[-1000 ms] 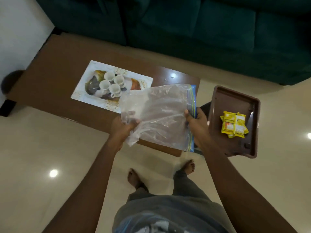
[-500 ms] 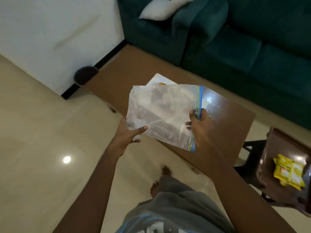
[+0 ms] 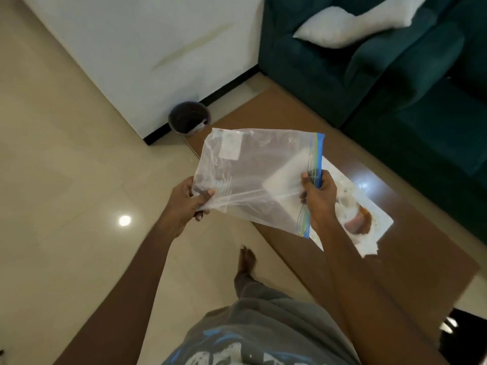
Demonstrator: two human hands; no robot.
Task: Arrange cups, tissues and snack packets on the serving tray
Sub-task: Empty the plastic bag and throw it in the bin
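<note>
I hold a clear zip-lock bag (image 3: 253,175) with a blue seal strip in front of me, above the floor and the table's edge. My left hand (image 3: 188,204) pinches its lower left corner. My right hand (image 3: 317,196) grips the sealed edge on the right. The bag looks empty. Behind it, a white printed serving tray (image 3: 374,222) lies on the brown table (image 3: 421,254); the bag and my right hand hide most of it. The cups on it are blurred and mostly hidden. The brown tray with yellow snack packets is out of view.
A dark round waste bin (image 3: 189,117) stands on the floor by the white wall, beyond the table's far corner. A dark green sofa (image 3: 395,83) with a white cushion (image 3: 353,25) runs along the table's far side. My bare foot (image 3: 246,259) is on the beige tiled floor.
My view has swung left and I have stepped that way with the bag. The brown tray with snack packets has left the view; the waste bin is now nearer and fully visible.
</note>
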